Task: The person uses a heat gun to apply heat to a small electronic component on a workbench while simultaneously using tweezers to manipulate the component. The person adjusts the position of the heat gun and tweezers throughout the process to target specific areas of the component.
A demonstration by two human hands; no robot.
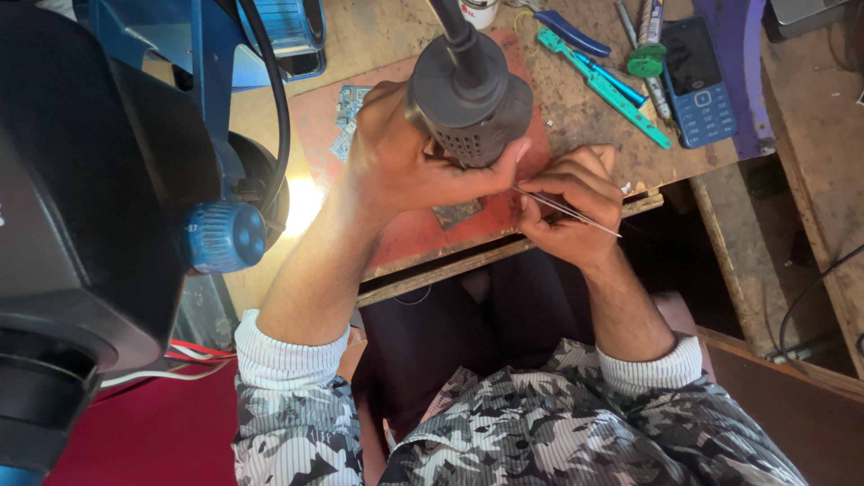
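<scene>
While the left hand [396,153] grips the bulky heat gun [468,94], the right hand [571,202] pinches thin tweezers [567,209]; the small board [456,213] looks light, fragile, best nipped at its edge.

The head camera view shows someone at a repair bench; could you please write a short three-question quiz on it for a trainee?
1. True or false: the left hand grips the dark hot-air tool.
2. What does the right hand hold? A) blue phone B) thin metal tweezers C) screwdriver
3. What small flat thing lies on the red mat just below the hot-air tool?

Key
1. True; its fingers wrap the tool's barrel.
2. B; the tweezers point toward the tool's nozzle end, while the blue phone lies untouched on the wooden bench.
3. A small circuit board.
</scene>
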